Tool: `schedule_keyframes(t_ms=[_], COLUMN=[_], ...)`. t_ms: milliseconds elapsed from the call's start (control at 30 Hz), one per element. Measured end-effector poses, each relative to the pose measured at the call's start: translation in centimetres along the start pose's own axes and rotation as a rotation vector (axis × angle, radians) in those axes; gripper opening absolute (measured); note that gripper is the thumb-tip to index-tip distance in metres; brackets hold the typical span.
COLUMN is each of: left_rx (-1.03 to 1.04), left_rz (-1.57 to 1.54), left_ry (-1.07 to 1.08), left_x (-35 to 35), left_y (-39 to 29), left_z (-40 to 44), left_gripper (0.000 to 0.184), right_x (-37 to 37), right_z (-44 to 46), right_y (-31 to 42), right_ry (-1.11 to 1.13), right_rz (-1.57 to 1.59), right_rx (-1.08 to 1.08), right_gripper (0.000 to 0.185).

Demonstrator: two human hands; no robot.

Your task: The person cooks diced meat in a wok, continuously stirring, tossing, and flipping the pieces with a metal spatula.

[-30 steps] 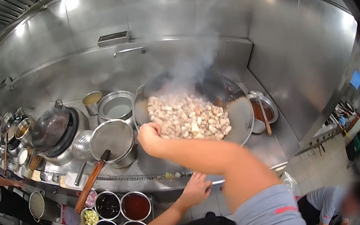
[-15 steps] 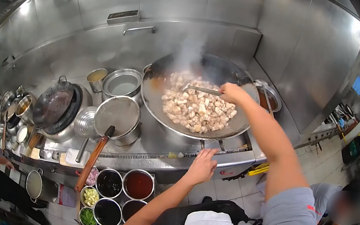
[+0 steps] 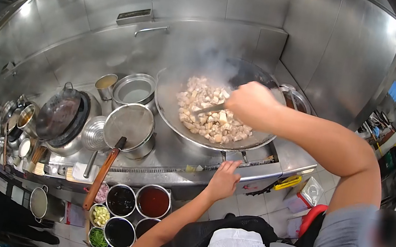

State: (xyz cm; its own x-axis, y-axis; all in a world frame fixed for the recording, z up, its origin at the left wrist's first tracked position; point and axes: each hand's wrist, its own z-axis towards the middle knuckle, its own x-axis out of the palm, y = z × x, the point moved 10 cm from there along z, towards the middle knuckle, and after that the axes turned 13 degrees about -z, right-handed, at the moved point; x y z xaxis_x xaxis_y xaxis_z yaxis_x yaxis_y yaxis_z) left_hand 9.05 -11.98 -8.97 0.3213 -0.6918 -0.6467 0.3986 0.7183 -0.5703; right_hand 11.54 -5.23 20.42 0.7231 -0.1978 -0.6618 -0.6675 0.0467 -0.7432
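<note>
My right hand (image 3: 253,104) is closed around the handle of a metal wok utensil (image 3: 209,108), over the right side of a large wok (image 3: 167,113). The utensil's head is buried among pale diced pieces of meat (image 3: 222,120), so its shape is hidden. Steam rises from the far side of the wok. My left hand (image 3: 223,181) lies at the stove's front edge, fingers stretched forward beside two small metal levers below the wok rim. It holds nothing that I can see.
Left of the wok stand a mesh strainer (image 3: 130,125) over a pot, a water pot (image 3: 134,90) and a perforated skimmer (image 3: 95,132). A wooden-handled tool (image 3: 103,173) juts past the edge. Sauce containers (image 3: 153,201) stand below. Other people are at both sides.
My right hand has come nearer, its elbow swinging out to the right. The utensil now slants down-left through the meat. My left hand has barely moved.
</note>
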Motion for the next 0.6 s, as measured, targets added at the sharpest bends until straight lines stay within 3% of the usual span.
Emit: schedule_keyframes(t_ms=[167, 233, 300, 367, 467, 533, 600], left_rx=[-0.057, -0.064, -0.216, -0.15, -0.082, -0.086, -0.09], left_rz=[-0.003, -0.024, -0.086, -0.073, -0.089, -0.03, -0.048], left_ry=[0.003, -0.027, 0.032, -0.002, -0.071, -0.099, -0.084], left_x=[-0.5, -0.4, 0.9, 0.0, -0.3, 0.0, -0.2], left_y=[-0.5, -0.3, 1.7, 1.2, 1.1, 1.0, 1.1], left_z=[0.3, 0.2, -0.1, 0.3, 0.4, 0.2, 0.2], left_gripper=[0.011, 0.01, 0.008, 0.008, 0.009, 0.005, 0.006], right_x=[-3.0, 0.6, 8.7, 15.3, 20.3, 24.5, 25.3], right_z=[6.1, 11.1, 17.3, 22.8, 24.8, 26.3, 24.5], right_y=[12.4, 17.9, 22.5, 20.6, 17.6, 14.3, 8.2], right_ry=[0.005, 0.091, 0.111, 0.18, 0.193, 0.277, 0.315], right_rz=[-0.1, -0.262, -0.34, -0.732, -0.536, -0.211, -0.214], right_rx=[-0.282, -0.293, -0.278, 0.109, 0.005, -0.004, 0.256], right_gripper=[0.012, 0.017, 0.019, 0.022, 0.018, 0.009, 0.01])
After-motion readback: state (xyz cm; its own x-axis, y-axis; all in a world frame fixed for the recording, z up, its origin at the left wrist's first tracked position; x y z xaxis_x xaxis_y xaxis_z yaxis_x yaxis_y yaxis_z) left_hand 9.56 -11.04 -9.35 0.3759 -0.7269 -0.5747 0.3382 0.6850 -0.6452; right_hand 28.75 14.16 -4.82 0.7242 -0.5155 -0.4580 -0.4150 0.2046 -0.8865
